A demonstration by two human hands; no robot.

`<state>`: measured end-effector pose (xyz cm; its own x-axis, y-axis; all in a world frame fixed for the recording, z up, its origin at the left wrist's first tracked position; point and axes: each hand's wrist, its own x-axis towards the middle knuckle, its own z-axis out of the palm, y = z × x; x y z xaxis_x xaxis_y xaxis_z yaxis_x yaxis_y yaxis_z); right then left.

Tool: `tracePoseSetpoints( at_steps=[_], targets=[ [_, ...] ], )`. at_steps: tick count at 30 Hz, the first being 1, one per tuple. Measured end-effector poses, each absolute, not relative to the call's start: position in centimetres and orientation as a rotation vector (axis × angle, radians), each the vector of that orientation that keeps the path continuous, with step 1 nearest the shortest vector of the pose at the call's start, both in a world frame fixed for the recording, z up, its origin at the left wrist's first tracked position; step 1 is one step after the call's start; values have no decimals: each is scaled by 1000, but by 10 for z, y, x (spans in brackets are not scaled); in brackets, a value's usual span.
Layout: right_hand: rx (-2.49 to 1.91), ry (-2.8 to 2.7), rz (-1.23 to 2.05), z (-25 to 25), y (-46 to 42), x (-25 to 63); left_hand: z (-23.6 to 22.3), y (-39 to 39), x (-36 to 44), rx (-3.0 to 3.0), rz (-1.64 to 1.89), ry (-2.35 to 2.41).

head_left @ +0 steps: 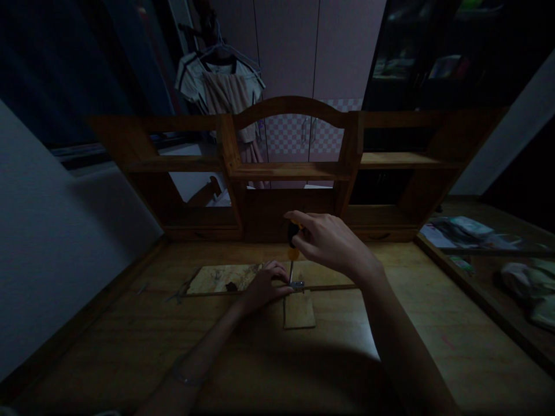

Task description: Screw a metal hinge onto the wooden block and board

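Observation:
My right hand is closed around the yellow-and-black handle of a screwdriver. The screwdriver stands nearly upright, its shaft reaching down to a small metal hinge. My left hand pinches at the hinge's left side with thumb and fingertips, partly hiding it. The hinge sits where a long pale board meets a small square piece of wood. The long board lies under my left hand and has a dark, worn patch. Whether the driver's tip sits in a screw is too small to tell.
Both boards lie on a wide wooden surface. A wooden shelf unit stands along its far edge. Small screw-like pieces lie at the left. Bags and papers lie off to the right; clothes hang behind.

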<state>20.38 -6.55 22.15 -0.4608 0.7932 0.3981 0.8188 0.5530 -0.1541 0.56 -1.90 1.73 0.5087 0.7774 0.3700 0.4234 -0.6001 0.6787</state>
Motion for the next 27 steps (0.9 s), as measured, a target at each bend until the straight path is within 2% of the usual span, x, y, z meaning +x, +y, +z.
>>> tracePoseSetpoints(
  at_steps=[27],
  targets=[
    [-1272, -2334, -105, 217, -64, 204, 16, -19, 5, 2268, 894, 1010]
  ],
)
